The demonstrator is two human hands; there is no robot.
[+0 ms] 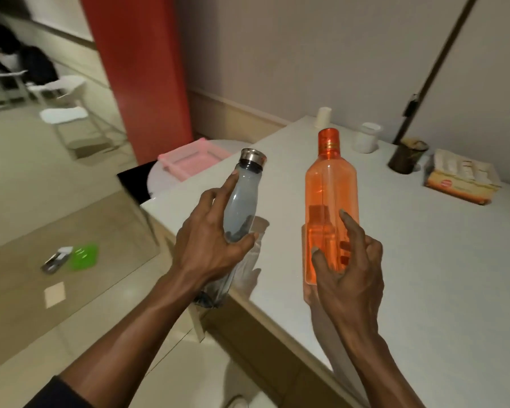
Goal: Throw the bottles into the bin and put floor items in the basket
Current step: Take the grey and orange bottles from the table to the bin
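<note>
Orange bottle (331, 184) upright, grey bottle (242, 195) tilted right

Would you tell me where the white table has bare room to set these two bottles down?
The wide stretch of table right of the orange bottle, nearer than the tissue box, is bare. The far edge is crowded: paper cup, white cup, brown holder.

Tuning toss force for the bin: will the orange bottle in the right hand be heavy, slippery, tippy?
The orange bottle looks empty and see-through, so it is probably light. Its glossy plastic could slip in the right hand, which holds only its lower part. Stood up, it may tip: tall, narrow.
</note>
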